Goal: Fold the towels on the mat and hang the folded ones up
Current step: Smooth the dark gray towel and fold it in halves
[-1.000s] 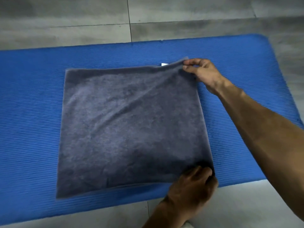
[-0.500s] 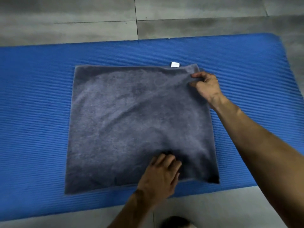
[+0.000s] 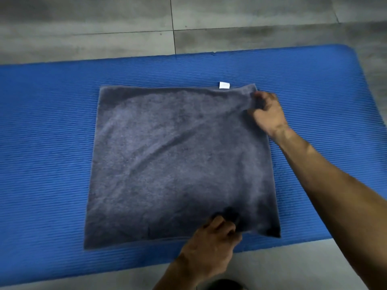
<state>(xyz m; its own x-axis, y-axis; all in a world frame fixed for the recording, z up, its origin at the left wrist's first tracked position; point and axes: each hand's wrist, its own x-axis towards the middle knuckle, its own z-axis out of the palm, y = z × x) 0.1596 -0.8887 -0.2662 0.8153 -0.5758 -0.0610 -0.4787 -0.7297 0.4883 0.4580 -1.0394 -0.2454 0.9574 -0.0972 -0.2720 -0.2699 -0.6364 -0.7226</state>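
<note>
Right hand (image 3: 269, 114): fingers curled, gripping the towel's far right corner.
Left hand (image 3: 211, 245): pinches the near edge, right of centre.
Towel (image 3: 178, 164): grey-blue terry, soft nap, near-square, lying flat on the mat with shallow diagonal creases; white tag (image 3: 224, 85) at far edge.
Mat (image 3: 52, 143): blue ribbed foam, rounded corners, on grey tiled floor (image 3: 104, 24).
Progress: apparently early; no fold visible, hanging undone.

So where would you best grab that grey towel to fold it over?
By its two right-hand corners, coming from the right edge: the towel lies flat and square on the mat, and the right hand and left hand already pinch near them.
</note>
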